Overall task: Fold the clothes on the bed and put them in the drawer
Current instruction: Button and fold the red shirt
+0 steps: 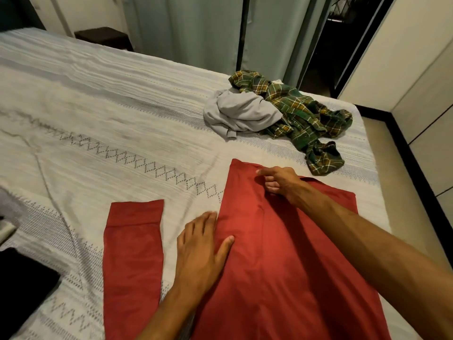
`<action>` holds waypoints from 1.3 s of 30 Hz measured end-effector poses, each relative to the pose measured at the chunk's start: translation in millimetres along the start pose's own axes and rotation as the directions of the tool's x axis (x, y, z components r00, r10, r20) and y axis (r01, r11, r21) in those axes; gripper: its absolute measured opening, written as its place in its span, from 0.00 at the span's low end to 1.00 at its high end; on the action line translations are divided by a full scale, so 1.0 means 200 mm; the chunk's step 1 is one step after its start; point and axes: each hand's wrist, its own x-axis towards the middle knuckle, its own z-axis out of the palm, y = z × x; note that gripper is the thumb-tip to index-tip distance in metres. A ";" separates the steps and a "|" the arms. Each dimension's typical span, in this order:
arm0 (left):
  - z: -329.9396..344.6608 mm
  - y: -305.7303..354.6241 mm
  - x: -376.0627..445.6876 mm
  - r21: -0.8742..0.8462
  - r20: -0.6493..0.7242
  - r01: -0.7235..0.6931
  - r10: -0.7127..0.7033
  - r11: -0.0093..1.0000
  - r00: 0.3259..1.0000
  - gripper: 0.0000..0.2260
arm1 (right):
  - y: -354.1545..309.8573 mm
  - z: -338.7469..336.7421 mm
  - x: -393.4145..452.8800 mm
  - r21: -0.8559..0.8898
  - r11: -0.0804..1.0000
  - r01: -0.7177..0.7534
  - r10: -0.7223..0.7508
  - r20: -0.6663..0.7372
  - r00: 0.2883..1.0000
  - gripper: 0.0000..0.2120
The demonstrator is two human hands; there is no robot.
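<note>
1. At the far left edge a black item [22, 288] lies on the bed, cut off by the frame; what it is cannot be told.
2. The bed carries a white bedspread [103, 114] woven with grey stripes and diamond bands, and it fills most of the view.
3. A red long-sleeved shirt [289, 261] lies spread flat on the near part of the bedspread. Its left sleeve [132, 256] stretches out straight, apart from the body of the shirt, with its cuff toward the far side.
4. The left hand [201, 249] lies flat, fingers straight, pressing the left edge of the shirt's body; the thumb rests on the red cloth and the fingertips reach onto the bedspread just beside it. It grasps nothing.
5. The right hand [279, 181] is at the far end of the shirt, its fingers curled and pinching a fold of the red fabric, with the forefinger pointing left.
6. Farther back on the bed, well apart from the red shirt, a crumpled grey garment [240, 114] lies in a heap, touching a green and yellow plaid flannel shirt [306, 119] bunched up on its right.
7. Beyond the bed hang pale curtains [186, 28], and at the right stands a cream cabinet wall [421, 89] with black trim.
</note>
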 end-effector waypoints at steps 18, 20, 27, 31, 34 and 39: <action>-0.27 -0.04 0.19 -0.444 0.337 0.302 -0.155 0.844 0.929 0.12 | 0.08 0.19 -0.06 -0.643 0.629 0.437 -0.626 -0.085 0.775 0.18; -0.40 -0.09 0.05 -0.439 0.277 0.237 -0.120 0.867 0.953 0.14 | 0.13 0.24 -0.29 -0.786 0.288 0.547 -0.769 0.151 0.622 0.17; -0.73 -0.21 -0.97 -0.427 -0.079 0.377 -0.449 0.822 0.890 0.19 | 0.48 0.60 -1.12 -0.452 0.743 0.494 -0.184 0.572 0.800 0.24; -0.66 -0.10 -1.51 -0.455 0.315 0.647 -0.569 0.612 0.760 0.37 | 0.63 0.82 -1.33 -0.453 0.845 0.283 -0.033 0.486 0.874 0.35; -0.61 -0.01 -1.79 -0.282 0.480 0.609 -0.441 0.741 0.758 0.38 | 0.64 0.95 -1.43 -0.509 0.827 0.239 -0.045 0.364 0.930 0.35; -0.63 -0.01 -1.89 -0.285 0.356 0.393 -0.284 0.874 0.890 0.20 | 0.60 1.04 -1.53 -0.556 0.799 0.228 -0.162 0.166 0.973 0.11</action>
